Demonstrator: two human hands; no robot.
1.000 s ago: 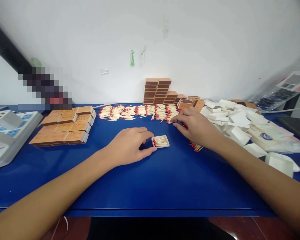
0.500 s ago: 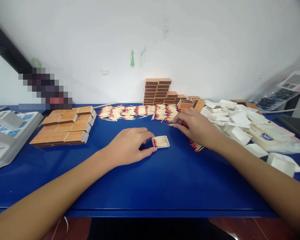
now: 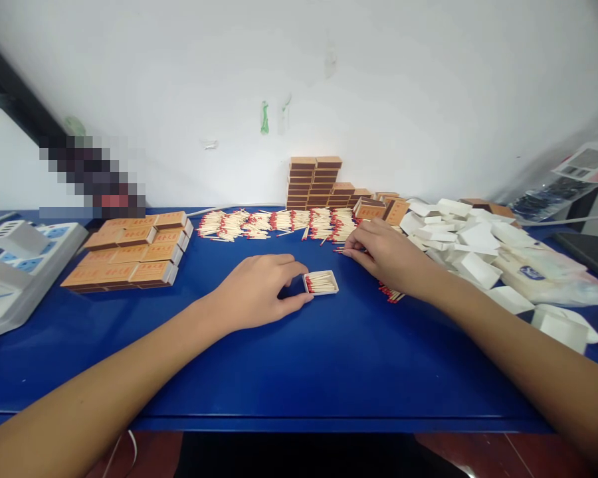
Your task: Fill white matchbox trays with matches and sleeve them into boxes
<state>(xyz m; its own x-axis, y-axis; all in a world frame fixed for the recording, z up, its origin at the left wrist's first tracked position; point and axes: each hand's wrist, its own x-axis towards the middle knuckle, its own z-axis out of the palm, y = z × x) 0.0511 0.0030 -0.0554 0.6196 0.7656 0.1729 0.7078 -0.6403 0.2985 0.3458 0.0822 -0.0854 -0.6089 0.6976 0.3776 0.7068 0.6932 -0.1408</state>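
Note:
A small white matchbox tray (image 3: 325,292) lies on the blue table, partly filled with red-tipped matches (image 3: 321,283). My left hand (image 3: 254,292) grips the tray's left end between thumb and forefinger. At the near edge of the match heaps, my right hand (image 3: 389,255) pinches thumb against forefinger, with the ends of a few matches (image 3: 339,250) showing at the fingertips. More loose matches (image 3: 391,293) stick out below that hand, which hides the rest of them. A row of match heaps (image 3: 259,224) runs along the back.
Orange matchboxes (image 3: 129,255) are stacked on the left beside a grey power strip (image 3: 54,265). More matchboxes (image 3: 313,182) stand against the wall. White empty trays (image 3: 471,242) pile up at right, near a wipes pack (image 3: 533,272). The table's front edge (image 3: 299,423) is close.
My right thumb and forefinger have closed together on the matches at the heap. My left hand and the tray have stayed in place.

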